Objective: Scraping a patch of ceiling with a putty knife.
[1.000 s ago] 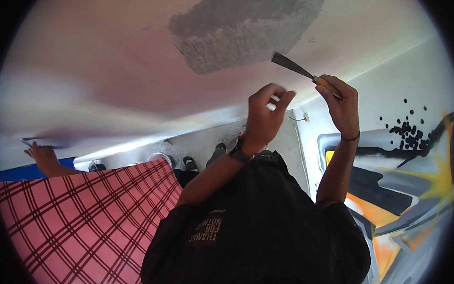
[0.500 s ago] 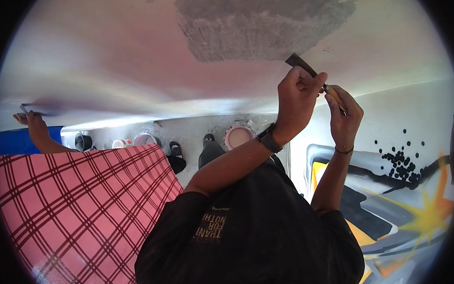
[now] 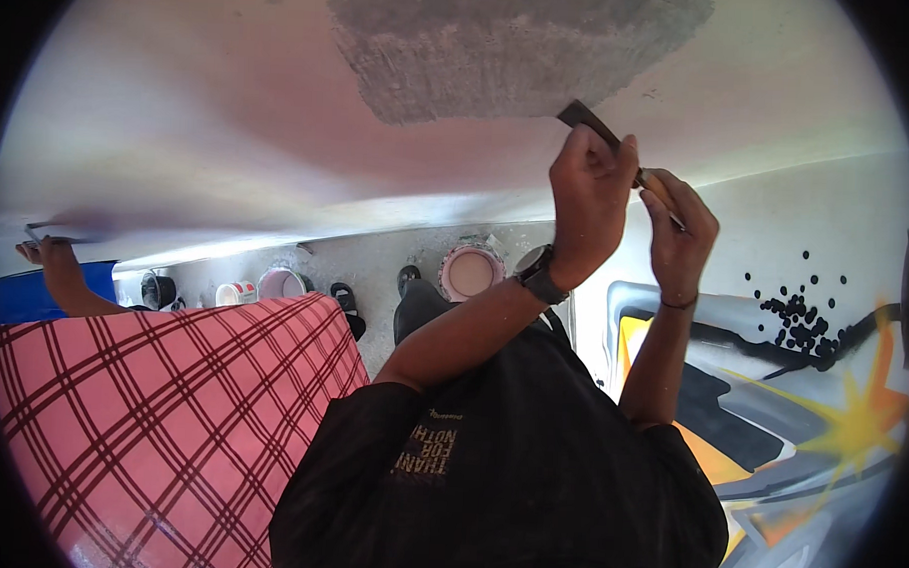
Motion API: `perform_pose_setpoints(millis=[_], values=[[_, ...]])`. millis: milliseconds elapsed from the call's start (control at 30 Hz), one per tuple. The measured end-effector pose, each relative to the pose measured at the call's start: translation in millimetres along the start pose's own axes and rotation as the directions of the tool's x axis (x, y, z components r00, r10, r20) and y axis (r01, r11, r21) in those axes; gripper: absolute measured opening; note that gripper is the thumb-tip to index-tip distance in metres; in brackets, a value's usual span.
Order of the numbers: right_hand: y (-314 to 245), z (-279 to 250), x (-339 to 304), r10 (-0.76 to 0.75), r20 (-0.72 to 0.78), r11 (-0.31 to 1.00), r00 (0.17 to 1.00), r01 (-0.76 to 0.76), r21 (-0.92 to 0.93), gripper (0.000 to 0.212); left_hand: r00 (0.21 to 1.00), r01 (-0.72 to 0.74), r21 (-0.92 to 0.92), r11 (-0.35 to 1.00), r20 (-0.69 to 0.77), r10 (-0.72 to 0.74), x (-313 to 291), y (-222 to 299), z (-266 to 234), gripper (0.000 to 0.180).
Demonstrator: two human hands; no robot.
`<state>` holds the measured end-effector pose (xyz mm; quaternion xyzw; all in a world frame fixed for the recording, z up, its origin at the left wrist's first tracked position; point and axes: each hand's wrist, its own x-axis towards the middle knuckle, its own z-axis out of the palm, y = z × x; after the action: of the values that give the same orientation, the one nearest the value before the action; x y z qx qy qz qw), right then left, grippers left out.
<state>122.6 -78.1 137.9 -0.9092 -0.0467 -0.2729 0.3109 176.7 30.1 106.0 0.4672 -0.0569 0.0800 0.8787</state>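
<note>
Both hands grip 1 scraper (image 3: 584, 118) at 1 o'clock: the left hand (image 3: 590, 194) fisted around its handle, the right hand (image 3: 680, 227) clamped on the handle's end. Its blade touches the grey patch (image 3: 503, 45) at 12 o'clock. A bucket (image 3: 471, 272) of pink paint sits at center; 2 more pots (image 3: 236, 291) at 9 o'clock, contents unclear.

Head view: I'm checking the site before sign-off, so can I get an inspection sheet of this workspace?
Surface: pale ceiling with a rough grey patch.
Job's things: scraper, blade at the patch's edge.
Clutter: paint buckets and sandals on the floor.
Grippers: left hand and right hand both grip the scraper.
Cables: nothing seen.
Surroundings: co-worker in a pink checked shirt reaching to the ceiling; graffiti wall.
</note>
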Motion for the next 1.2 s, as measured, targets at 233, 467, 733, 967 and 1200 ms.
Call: perform_pose_setpoints(millis=[233, 467, 733, 967, 1200], values=[[-16, 16, 0, 0.019, -0.013, 0.998, 1.0, -0.018, 0.055, 0.021, 0.999, -0.029, -0.005, 1.0, -0.025, 0.029, 3, 5, -16, 0.028], [-23, 18, 1, 0.016, 0.006, 0.998, 1.0, -0.016, -0.053, 0.022, 0.994, 0.097, -0.207, 0.973, -0.031, -0.106, 3, 0, -24, 0.025], [-19, 35, 1, 0.01, 0.012, 0.997, 1.0, -0.011, 0.075, 0.021, 0.993, 0.06, -0.128, 0.99, -0.093, -0.072, 6, 5, -32, 0.026], [-27, 49, 7, -0.014, 0.037, 0.996, 0.999, 0.011, 0.09, 0.022, 0.988, 0.041, -0.066, 0.997, -0.147, -0.05, 7, 10, -40, 0.027], [-31, 55, 11, -0.039, 0.07, 0.999, 0.997, 0.04, -0.008, 0.022, 0.984, 0.038, -0.107, 0.994, -0.17, -0.056, 14, 16, -53, 0.025]])
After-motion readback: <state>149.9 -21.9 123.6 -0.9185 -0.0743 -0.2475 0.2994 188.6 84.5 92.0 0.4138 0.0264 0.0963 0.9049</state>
